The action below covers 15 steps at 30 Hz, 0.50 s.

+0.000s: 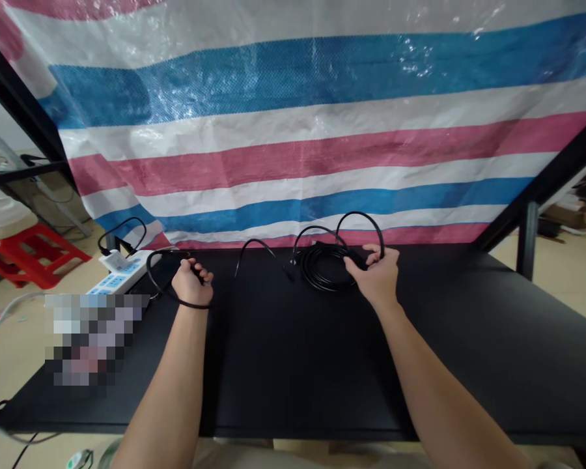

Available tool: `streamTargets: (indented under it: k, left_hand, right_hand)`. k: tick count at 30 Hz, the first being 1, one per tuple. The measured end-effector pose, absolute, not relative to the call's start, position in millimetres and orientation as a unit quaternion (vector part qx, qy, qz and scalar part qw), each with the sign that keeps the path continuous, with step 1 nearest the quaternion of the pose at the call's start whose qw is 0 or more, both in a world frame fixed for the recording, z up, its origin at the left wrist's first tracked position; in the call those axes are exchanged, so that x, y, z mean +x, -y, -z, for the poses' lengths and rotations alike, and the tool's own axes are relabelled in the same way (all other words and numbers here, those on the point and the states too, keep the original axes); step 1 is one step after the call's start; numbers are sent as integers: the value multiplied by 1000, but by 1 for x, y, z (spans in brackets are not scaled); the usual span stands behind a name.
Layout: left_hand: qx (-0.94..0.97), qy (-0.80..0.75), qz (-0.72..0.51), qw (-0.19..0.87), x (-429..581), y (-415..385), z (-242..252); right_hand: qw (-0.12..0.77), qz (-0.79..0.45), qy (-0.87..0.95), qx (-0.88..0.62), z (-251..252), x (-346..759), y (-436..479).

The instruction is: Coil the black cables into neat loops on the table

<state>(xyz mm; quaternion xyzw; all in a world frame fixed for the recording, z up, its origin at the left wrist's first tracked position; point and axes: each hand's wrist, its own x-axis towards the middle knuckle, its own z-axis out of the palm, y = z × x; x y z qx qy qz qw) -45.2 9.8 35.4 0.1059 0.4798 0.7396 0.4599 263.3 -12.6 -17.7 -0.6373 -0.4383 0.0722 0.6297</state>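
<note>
My left hand (193, 281) is closed in a fist around a black cable, above the left part of the black table (293, 365). A loop of this cable (152, 277) bends out to the left and passes across my wrist. Toward the back middle lies a coil of black cable (313, 276), with loose loops standing up behind it. My right hand (378, 277) is at the coil's right side, thumb and fingers closed on the black cable, which arches up and over from there. Between the hands, a thin dark cable end (256, 241) curves above the tabletop.
A white power strip (110, 284) with a white adapter (116, 260) plugged in lies at the table's left edge. Behind hangs a striped plastic sheet (297, 124). Dark frame posts (526, 241) flank the table. A red stool (36, 260) stands on the floor at left.
</note>
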Motion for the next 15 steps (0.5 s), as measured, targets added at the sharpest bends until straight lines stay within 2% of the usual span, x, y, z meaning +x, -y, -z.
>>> streamTargets:
  k: [4, 9, 15]
  left_hand:
    - [94, -476, -736, 472, -55, -15, -28]
    - [50, -480, -736, 475, -62, -15, -29]
    - [121, -475, -702, 517, -49, -13, -29]
  right_hand:
    - [693, -55, 369, -617, 15, 269, 10]
    - [709, -14, 269, -652, 9, 276, 12]
    - [714, -69, 311, -623, 2, 271, 14]
